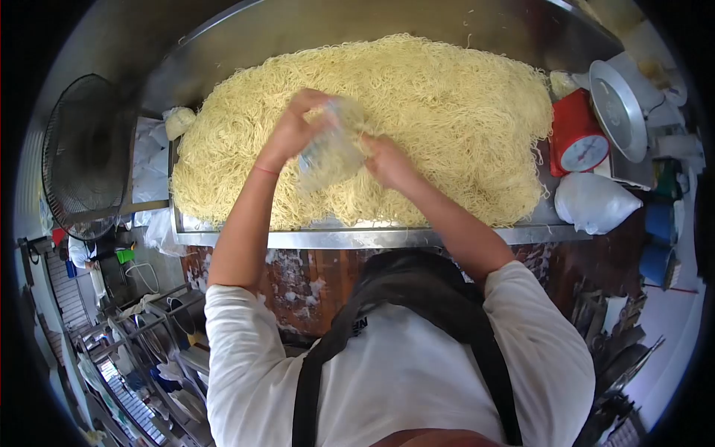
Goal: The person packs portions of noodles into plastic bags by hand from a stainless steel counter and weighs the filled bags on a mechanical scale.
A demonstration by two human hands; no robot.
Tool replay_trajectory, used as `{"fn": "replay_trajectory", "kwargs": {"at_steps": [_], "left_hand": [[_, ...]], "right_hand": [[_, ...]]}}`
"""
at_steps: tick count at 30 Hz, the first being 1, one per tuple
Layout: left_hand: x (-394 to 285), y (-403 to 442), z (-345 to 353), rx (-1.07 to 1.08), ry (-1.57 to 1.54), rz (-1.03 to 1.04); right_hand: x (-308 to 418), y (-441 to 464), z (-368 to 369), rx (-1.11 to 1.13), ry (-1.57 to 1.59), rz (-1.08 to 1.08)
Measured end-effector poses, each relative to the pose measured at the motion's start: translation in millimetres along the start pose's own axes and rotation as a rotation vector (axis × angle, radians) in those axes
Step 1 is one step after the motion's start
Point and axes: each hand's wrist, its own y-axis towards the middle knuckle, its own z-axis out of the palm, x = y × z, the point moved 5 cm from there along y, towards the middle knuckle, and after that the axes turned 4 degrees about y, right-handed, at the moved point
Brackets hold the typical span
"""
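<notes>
Yellow, thin, stringy noodles (pixel 454 127) lie in one big messy heap, and over its front left part is your thin, clear plastic bag (pixel 325 165). Your left hand (pixel 296 127) has its fingers curled round the top of the bag. Your right hand (pixel 386 161) is bent in at the bag's side, but its fingertips are blurry, so I can't tell if they pinch plastic or noodles.

The bag should feel light, floppy and maybe slippery. It seems to have noodles in it, so its bottom may sag. Hold it by the rim and don't poke it, as it could rip. The noodles look soft and bendy; a hard squeeze might squash them.

Under them, the shiny, flat-edged metal table (pixel 350 239) looks hard. To your right are a boxy red scale (pixel 564 123) and a plump white plastic bag (pixel 596 203).
</notes>
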Motion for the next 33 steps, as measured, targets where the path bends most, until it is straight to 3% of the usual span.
{"fn": "replay_trajectory", "kwargs": {"at_steps": [2, 3, 5, 8, 10, 13, 14, 17, 20, 21, 24, 27, 30, 33], "left_hand": [[-27.0, -9.2, 40.5, 0.170, 0.595, 0.331], [-16.7, -13.0, 61.1, 0.341, 0.597, 0.225], [9.6, -15.7, 75.5, 0.347, 0.687, 0.119], [29.1, -16.3, 83.7, 0.319, 0.756, 0.027], [36.3, -20.7, 81.5, 0.292, 0.768, -0.024], [3.1, -31.9, 50.8, 0.207, 0.443, -0.102], [-7.5, -35.2, 41.6, 0.213, 0.459, -0.094], [-46.2, -42.9, 8.2, 0.216, 0.517, -0.040], [-100.6, -44.3, -34.7, 0.235, 0.620, -0.077], [-110.3, -45.4, -44.9, 0.226, 0.646, -0.056], [-127.7, -44.7, -73.1, 0.227, 0.720, 0.014], [-134.7, -43.5, -84.6, 0.304, 0.779, 0.009], [-150.9, -38.1, -95.2, 0.334, 0.781, 0.087], [-162.9, -32.0, -109.6, 0.314, 0.818, 0.048]], "right_hand": [[-13.2, 19.3, 29.1, 0.089, 0.243, -0.040], [-11.7, 21.5, 25.5, 0.135, 0.342, -0.033], [-11.2, 23.0, 15.3, 0.229, 0.533, -0.021], [-14.1, 11.1, 10.3, 0.124, 0.704, -0.151], [-7.9, -5.9, -0.6, 0.013, 0.357, -0.141], [10.1, -22.6, 3.7, -0.135, -0.065, -0.112], [17.7, -23.4, 7.5, -0.179, -0.187, -0.096], [44.5, -10.3, 6.7, -0.264, -0.049, -0.259], [69.6, 16.0, -1.0, 0.040, 0.243, -0.222], [76.0, 21.2, -6.1, 0.159, 0.508, -0.234], [80.8, 28.9, -9.3, 0.251, 0.626, -0.441], [83.0, 18.1, -15.0, 0.314, 0.566, -0.403], [64.5, 13.6, -20.9, 0.229, 0.291, -0.305], [-9.0, 24.1, -17.2, -0.005, 0.428, -0.188]]}}
